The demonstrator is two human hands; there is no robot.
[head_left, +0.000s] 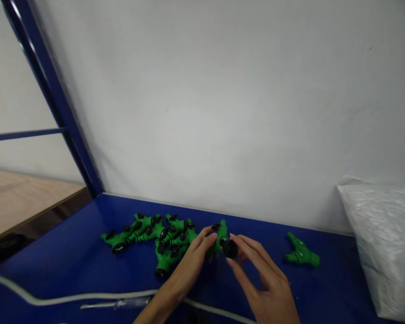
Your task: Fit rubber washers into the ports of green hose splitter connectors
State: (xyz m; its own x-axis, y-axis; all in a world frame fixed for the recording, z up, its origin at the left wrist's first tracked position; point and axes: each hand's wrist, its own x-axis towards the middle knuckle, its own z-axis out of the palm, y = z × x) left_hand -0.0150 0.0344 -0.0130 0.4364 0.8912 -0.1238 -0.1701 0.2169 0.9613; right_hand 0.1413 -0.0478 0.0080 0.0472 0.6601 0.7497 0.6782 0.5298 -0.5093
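My left hand [193, 265] is closed around a green Y-shaped hose splitter [222, 230], held over the blue tabletop with one outlet pointing away. A round black fitting [230, 248] sits at the splitter's near end. The thumb and fingers of my right hand [265, 279] pinch at this fitting from the right; how far it is seated cannot be made out. Left of my hands lies a cluster of several similar green splitters [123, 238] with black levers and black rings. To the right lies a single green splitter body [303, 253] with no black parts visible.
A white cable [70, 296] runs across the front of the blue table [97, 225], beside a screwdriver [121, 303] with a clear handle. At right stands a whitish plastic bag [384, 247]. A blue metal post [59, 99] rises at left, near a wooden board [23, 193]. Behind is a pale wall.
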